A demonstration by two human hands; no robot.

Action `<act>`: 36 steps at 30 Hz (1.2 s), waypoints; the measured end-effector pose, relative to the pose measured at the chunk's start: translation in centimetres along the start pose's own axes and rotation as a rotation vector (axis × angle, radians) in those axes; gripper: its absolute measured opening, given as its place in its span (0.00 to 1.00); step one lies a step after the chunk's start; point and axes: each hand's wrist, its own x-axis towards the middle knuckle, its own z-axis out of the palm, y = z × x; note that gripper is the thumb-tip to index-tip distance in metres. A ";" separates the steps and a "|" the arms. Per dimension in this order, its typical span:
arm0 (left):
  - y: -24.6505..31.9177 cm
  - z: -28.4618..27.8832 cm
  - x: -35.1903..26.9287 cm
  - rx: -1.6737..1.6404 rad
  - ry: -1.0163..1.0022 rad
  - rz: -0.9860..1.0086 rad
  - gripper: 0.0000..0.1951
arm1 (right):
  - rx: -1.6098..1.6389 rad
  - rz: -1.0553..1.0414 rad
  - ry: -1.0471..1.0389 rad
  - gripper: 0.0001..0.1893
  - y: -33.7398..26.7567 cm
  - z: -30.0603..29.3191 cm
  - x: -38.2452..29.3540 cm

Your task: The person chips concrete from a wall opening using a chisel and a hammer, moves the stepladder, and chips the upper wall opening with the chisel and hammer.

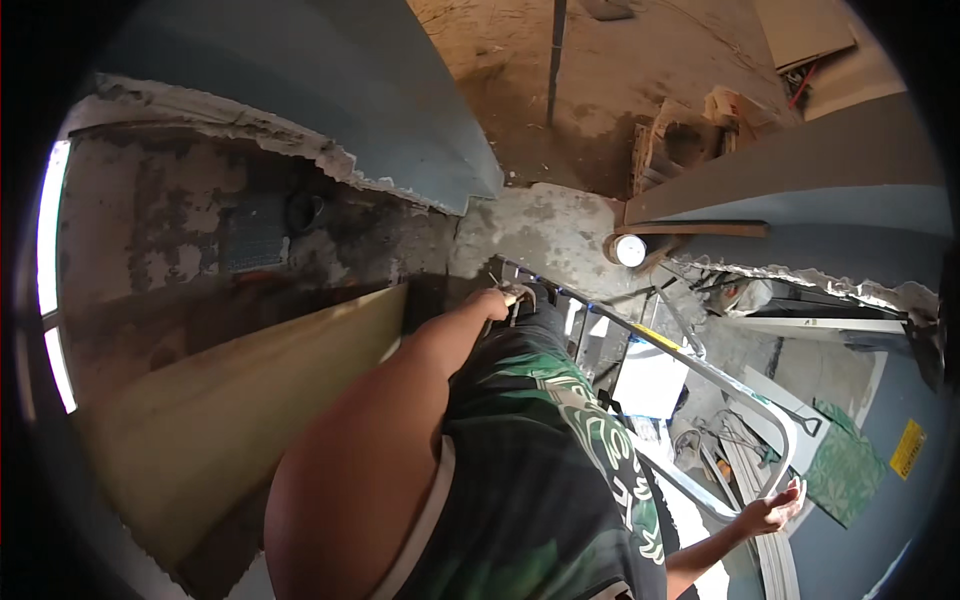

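My left hand (pixel 493 304) is stretched forward at the front of my body, its fingers closed around a small tool (pixel 517 294). The tool has a light-coloured part and what look like curved handles; its exact kind is too small to tell. Off to the right, my right hand (pixel 776 511) is held with palm up and fingers apart, nothing in it. It lies right beside the rounded end of an aluminium stepladder (pixel 780 420); whether they touch is unclear. The ladder slants along my right side and bears a yellow label (pixel 656 337).
A wide pale board (pixel 247 405) leans along the left. Grey walls with broken edges (pixel 352 161) frame an opening ahead. A white-topped bucket (pixel 628 250) stands near the right wall. Metal profiles (pixel 776 559), a green patterned cloth (pixel 847 465) and a shovel-like handle (pixel 810 425) lie right.
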 end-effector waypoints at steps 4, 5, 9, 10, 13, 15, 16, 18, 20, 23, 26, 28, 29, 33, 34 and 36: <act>1.0 2.1 -1.6 0.103 0.037 -0.081 0.24 | 0.103 -0.344 0.006 0.13 -2.1 1.3 -3.4; 1.8 1.8 -3.0 0.100 0.063 -0.086 0.24 | -0.036 -0.451 0.036 0.13 -2.5 1.4 -3.7; 3.2 1.1 -7.6 0.163 0.082 -0.061 0.26 | -0.025 -0.434 0.035 0.14 -0.1 1.8 -3.8; 3.0 1.9 -6.5 0.151 0.116 -0.073 0.25 | -0.019 -0.449 0.036 0.14 0.2 1.6 -3.8; 1.6 5.2 -1.6 0.013 0.216 -0.145 0.22 | 0.069 -0.400 0.077 0.15 2.5 2.4 -4.2; 1.3 6.7 -0.3 -0.114 0.277 -0.200 0.20 | 0.031 -0.448 0.118 0.17 0.9 2.5 -3.5; 1.4 7.0 0.1 -0.133 0.278 -0.228 0.18 | 0.051 -0.440 0.120 0.17 1.0 2.6 -3.5; 1.6 7.3 1.3 -0.130 0.279 -0.239 0.17 | 0.066 -0.415 0.113 0.17 0.4 2.3 -3.5; 1.8 6.9 2.9 -0.039 0.258 -0.120 0.21 | 0.079 -0.395 0.086 0.17 0.3 1.8 -3.4; 3.1 6.0 4.5 0.098 0.224 -0.035 0.29 | 0.406 -0.238 -0.048 0.17 1.6 1.3 -3.8; 2.7 5.2 3.4 0.109 0.193 0.056 0.30 | 0.687 -0.038 -0.102 0.22 2.2 0.6 -4.5; 0.1 5.2 6.6 0.121 0.250 0.183 0.30 | 0.940 0.068 -0.204 0.22 2.6 0.8 -6.5; -1.7 4.7 9.7 0.158 0.310 0.335 0.30 | 1.045 0.196 -0.316 0.21 3.7 0.4 -8.9; 6.4 2.5 3.8 0.204 0.172 0.098 0.29 | 0.696 0.862 -0.804 0.16 3.6 4.4 -23.4; 7.1 2.1 1.8 0.208 0.134 0.034 0.29 | 0.656 0.908 -0.957 0.16 3.8 6.4 -26.0; 5.8 2.4 1.5 0.221 0.120 0.003 0.30 | 0.621 0.887 -1.180 0.16 3.6 8.9 -29.6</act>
